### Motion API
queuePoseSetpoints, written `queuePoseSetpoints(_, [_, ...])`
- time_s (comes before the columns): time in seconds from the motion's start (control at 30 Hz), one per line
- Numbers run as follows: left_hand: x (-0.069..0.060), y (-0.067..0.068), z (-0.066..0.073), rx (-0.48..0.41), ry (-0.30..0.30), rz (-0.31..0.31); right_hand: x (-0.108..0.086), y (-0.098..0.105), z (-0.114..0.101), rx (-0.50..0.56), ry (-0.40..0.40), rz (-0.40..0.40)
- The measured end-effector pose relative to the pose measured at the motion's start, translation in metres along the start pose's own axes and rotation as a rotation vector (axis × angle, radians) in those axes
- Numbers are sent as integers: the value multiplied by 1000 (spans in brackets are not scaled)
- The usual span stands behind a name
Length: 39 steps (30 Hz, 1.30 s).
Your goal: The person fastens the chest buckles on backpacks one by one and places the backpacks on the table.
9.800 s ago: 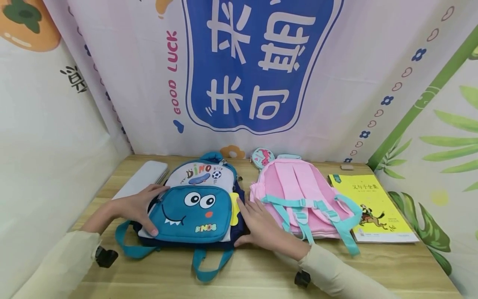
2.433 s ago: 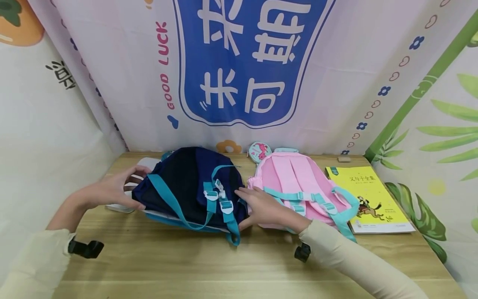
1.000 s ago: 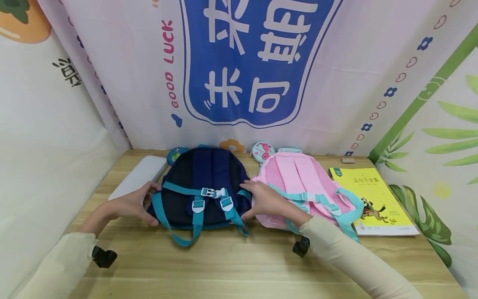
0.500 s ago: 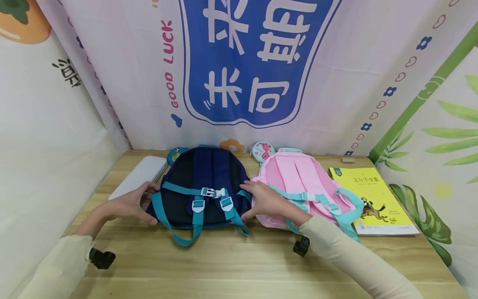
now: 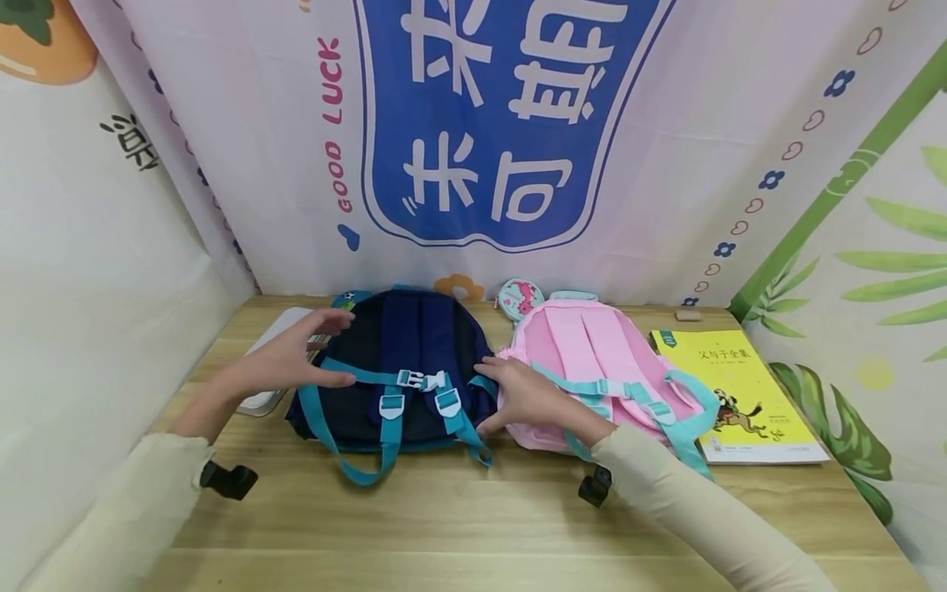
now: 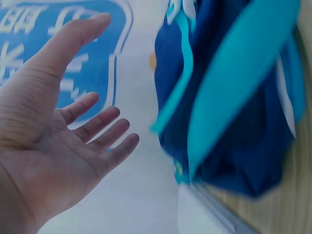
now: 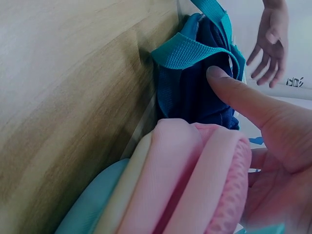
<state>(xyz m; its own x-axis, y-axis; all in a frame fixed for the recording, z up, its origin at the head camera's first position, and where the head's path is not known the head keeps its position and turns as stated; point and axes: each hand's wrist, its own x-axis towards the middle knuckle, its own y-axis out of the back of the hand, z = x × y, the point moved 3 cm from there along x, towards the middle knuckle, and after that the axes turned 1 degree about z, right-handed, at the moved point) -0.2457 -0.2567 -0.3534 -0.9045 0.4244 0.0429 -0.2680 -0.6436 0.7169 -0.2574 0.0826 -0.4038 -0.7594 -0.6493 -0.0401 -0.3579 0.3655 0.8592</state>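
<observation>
A navy backpack [image 5: 355, 415] with teal straps and white buckles lies on the table, back panel up. My left hand [image 5: 296, 358] is raised over its left side, fingers spread and holding nothing; in the left wrist view the palm shows bare, apart from the bag. My right hand [image 5: 528, 399] rests at the navy backpack's right edge, fingertips on its side. In the right wrist view the thumb [image 7: 222, 80] lies extended against the navy cloth. Close beside is a pink backpack [image 5: 629, 353] with mint straps, also back panel up, partly under my right hand.
A flat white object [image 5: 277, 329] lies left of the navy backpack, partly behind my left hand. A yellow book [image 5: 732, 386] lies at the right. Behind the bags are a round pink-and-mint pouch [image 5: 520, 298] and a small tan block [image 5: 687, 316], near the printed curtain.
The navy backpack was turned from its dinosaur front to its back panel and set down. In the last half second my left hand has let go and risen; the right hand stayed.
</observation>
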Motion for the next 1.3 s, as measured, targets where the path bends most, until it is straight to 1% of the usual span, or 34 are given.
queuePoseSetpoints(0.07, [10,-8,7,11,-23,3,0,0,1,1,0,2])
queuePoseSetpoints(0.13, [19,-17,11,20,-54,4,0,0,1,4,1,2])
queuePoseSetpoints(0.3, [37,-42,13,47,-113,-16,0,0,2,4,3,4])
queuePoseSetpoints(0.43, [45,-56,10,75,-114,-42,1,-2,1,0,3,1])
queuePoseSetpoints(0.63, [51,-68,7,129,-103,-49,1,-2,1,10,-3,3])
queuePoseSetpoints(0.8, [54,-74,10,177,-105,-45,1,-1,2,7,4,2])
queuePoseSetpoints(0.93, [55,-74,12,191,-91,-37,1,-1,3,15,8,0])
queuePoseSetpoints(1.13, [51,-68,12,166,-89,-37,0,0,4,41,15,-13])
queuePoseSetpoints(1.2, [49,-65,10,163,-96,-39,0,1,5,67,18,-22])
queuePoseSetpoints(1.3, [45,-60,7,160,-99,-24,-1,2,6,127,19,-30])
